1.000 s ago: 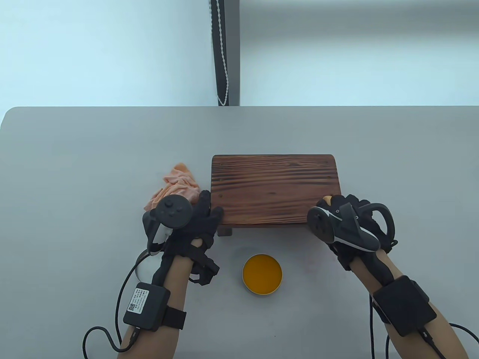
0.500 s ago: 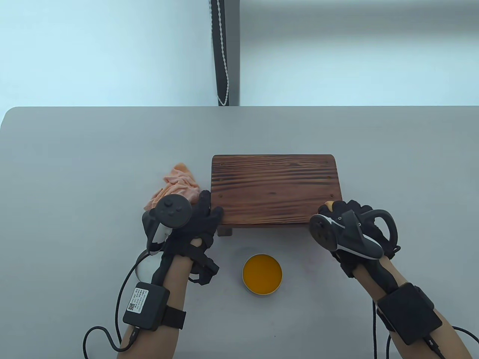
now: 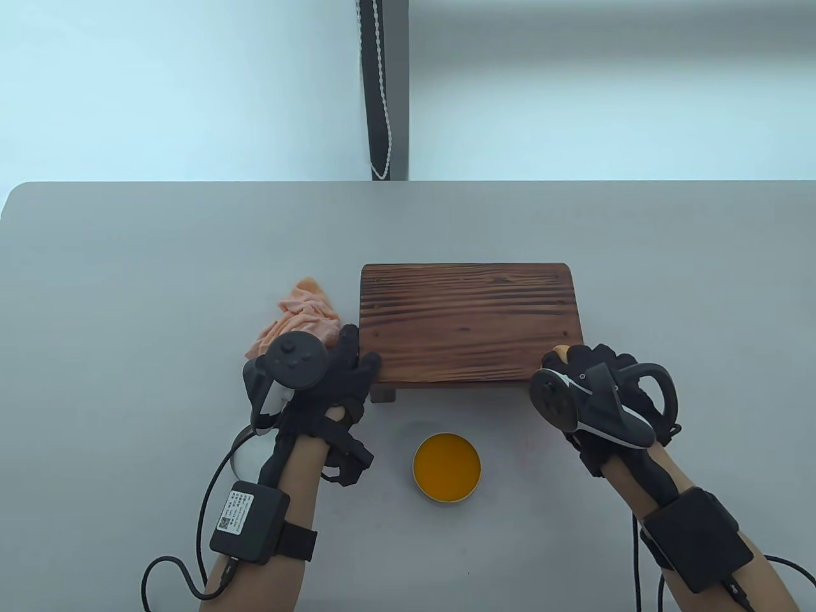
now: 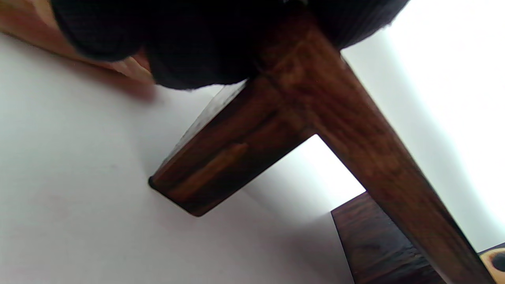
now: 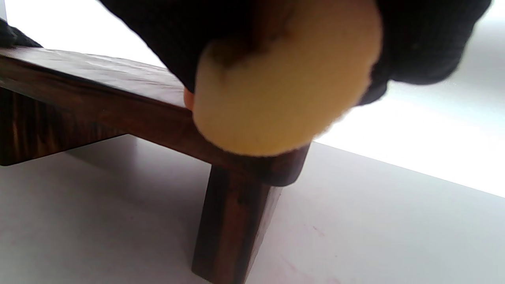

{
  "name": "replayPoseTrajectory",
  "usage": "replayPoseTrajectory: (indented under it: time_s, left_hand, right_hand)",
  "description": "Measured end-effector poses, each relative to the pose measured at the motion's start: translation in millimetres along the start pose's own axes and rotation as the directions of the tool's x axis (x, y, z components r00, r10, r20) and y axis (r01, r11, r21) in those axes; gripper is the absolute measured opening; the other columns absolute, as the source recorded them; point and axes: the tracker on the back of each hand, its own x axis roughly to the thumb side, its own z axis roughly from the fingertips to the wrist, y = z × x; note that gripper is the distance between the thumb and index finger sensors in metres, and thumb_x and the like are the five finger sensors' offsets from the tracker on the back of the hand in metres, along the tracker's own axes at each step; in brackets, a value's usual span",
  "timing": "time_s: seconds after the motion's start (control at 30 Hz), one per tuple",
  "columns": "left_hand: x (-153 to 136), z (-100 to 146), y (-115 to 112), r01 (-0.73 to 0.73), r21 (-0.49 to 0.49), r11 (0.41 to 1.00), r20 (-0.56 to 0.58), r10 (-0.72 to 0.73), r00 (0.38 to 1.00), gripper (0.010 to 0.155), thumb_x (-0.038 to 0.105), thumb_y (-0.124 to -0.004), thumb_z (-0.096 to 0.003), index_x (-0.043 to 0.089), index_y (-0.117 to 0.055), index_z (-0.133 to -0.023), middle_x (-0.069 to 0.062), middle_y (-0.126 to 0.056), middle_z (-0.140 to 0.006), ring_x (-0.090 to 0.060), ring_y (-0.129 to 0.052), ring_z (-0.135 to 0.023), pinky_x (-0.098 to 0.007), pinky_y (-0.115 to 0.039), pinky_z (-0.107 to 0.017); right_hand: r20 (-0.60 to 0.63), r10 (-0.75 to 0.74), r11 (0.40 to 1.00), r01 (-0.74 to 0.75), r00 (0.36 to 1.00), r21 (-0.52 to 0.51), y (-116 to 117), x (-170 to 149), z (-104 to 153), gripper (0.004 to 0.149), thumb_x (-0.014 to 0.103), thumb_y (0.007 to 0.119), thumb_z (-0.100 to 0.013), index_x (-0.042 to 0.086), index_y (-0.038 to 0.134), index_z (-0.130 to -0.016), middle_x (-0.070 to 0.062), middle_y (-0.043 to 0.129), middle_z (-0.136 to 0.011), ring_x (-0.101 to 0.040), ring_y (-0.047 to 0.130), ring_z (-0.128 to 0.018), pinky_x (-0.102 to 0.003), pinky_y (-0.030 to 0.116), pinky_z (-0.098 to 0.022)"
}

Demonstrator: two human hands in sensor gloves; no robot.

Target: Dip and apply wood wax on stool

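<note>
Here the stool [image 3: 470, 322] lies lengthwise left to right

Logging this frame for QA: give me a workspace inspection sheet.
Surface: grey table, faint reddish marks in the right wrist view.
Job's things: wooden stool upright; open wax tin in front of it; yellow sponge pad at the stool's near right corner.
Clutter: peach cloth left of the stool; round lid, partly hidden under the left forearm.
Grippers: left hand grips the stool's near left corner; right hand holds the pad.
Cables: glove leads on table.
Surroundings: beaded cord on dark post.
</note>
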Motion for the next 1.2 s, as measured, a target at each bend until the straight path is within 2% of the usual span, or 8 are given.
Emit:
replayPoseTrajectory:
  time_s: [0.13,0.23,0.37,0.5,0.6,0.8,1.0,1.2]
  left_hand:
    - [0,0,0,-0.002,-0.004,1.000,-0.003,0.002,1.000,0.080,0.042,-0.072,-0.0606,-0.008,-0.046,-0.118,-0.031,-0.086,-0.092,-0.045,-0.091,-0.071,-0.075,-0.073,-0.056]
    - [0,0,0,-0.003,-0.004,1.000,-0.004,0.003,1.000,0.080,0.042,-0.072,-0.0606,-0.008,-0.046,-0.118,-0.031,-0.086,-0.092,-0.045,-0.091,-0.070,-0.075,-0.073,-0.056]
    - [0,0,1,0.010,-0.005,1.000,0.000,-0.010,1.000,0.080,0.042,-0.073,-0.0606,-0.008,-0.046,-0.117,-0.031,-0.087,-0.091,-0.045,-0.092,-0.070,-0.075,-0.074,-0.056]
    - [0,0,0,0.013,-0.002,1.000,0.000,-0.013,1.000,0.080,0.042,-0.072,-0.0606,-0.008,-0.046,-0.117,-0.030,-0.087,-0.091,-0.045,-0.092,-0.070,-0.075,-0.074,-0.056]
    - [0,0,0,0.006,-0.002,1.000,-0.001,-0.006,1.000,0.080,0.042,-0.072,-0.0606,-0.008,-0.046,-0.118,-0.030,-0.087,-0.091,-0.045,-0.092,-0.070,-0.075,-0.073,-0.056]
    - [0,0,0,0.018,0.001,1.000,-0.001,-0.018,1.000,0.080,0.042,-0.072,-0.0606,-0.008,-0.046,-0.117,-0.030,-0.087,-0.091,-0.045,-0.092,-0.070,-0.075,-0.074,-0.056]
    - [0,0,0,0.011,-0.003,1.000,0.000,-0.011,1.000,0.080,0.042,-0.072,-0.0606,-0.008,-0.046,-0.117,-0.030,-0.087,-0.091,-0.045,-0.092,-0.071,-0.075,-0.073,-0.056]
    - [0,0,0,0.016,-0.002,1.000,-0.001,-0.016,1.000,0.080,0.042,-0.072,-0.0607,-0.008,-0.046,-0.117,-0.030,-0.087,-0.091,-0.045,-0.092,-0.071,-0.075,-0.073,-0.056]
  right_hand:
    - [-0.059,-0.005,1.000,0.005,0.998,0.001,4,-12,-11,0.038,0.022,0.092,-0.051,0.018,0.091,-0.089,-0.028,0.101,-0.071,-0.043,0.104,-0.053,-0.068,0.086,-0.047]
    - [-0.039,0.045,0.998,-0.043,0.998,0.034,1,-11,-2,0.038,0.021,0.092,-0.051,0.016,0.092,-0.088,-0.028,0.101,-0.070,-0.043,0.104,-0.053,-0.068,0.085,-0.047]
    - [0.018,0.004,1.000,-0.004,1.000,0.017,-1,-4,10,0.038,0.022,0.092,-0.051,0.015,0.093,-0.088,-0.028,0.101,-0.070,-0.043,0.104,-0.053,-0.068,0.086,-0.047]
    - [-0.038,-0.047,0.999,0.046,0.998,-0.023,4,-12,-2,0.037,0.022,0.092,-0.051,0.018,0.092,-0.088,-0.027,0.101,-0.070,-0.042,0.104,-0.053,-0.068,0.086,-0.047]
    - [-0.089,0.003,1.000,-0.005,0.996,-0.016,7,-24,-9,0.038,0.023,0.092,-0.051,0.017,0.091,-0.088,-0.027,0.101,-0.070,-0.042,0.104,-0.052,-0.067,0.086,-0.047]
    - [-0.019,-0.021,1.000,0.021,1.000,0.011,1,-13,13,0.038,0.022,0.092,-0.051,0.015,0.093,-0.088,-0.028,0.101,-0.069,-0.043,0.104,-0.052,-0.068,0.086,-0.047]
    - [-0.104,-0.031,0.999,0.030,0.994,-0.014,8,-27,-9,0.038,0.023,0.091,-0.051,0.018,0.091,-0.088,-0.027,0.101,-0.070,-0.042,0.104,-0.052,-0.067,0.086,-0.047]
    - [-0.025,-0.003,1.000,0.003,1.000,0.000,3,-19,16,0.039,0.022,0.092,-0.050,0.015,0.092,-0.088,-0.028,0.102,-0.069,-0.043,0.104,-0.052,-0.068,0.086,-0.047]
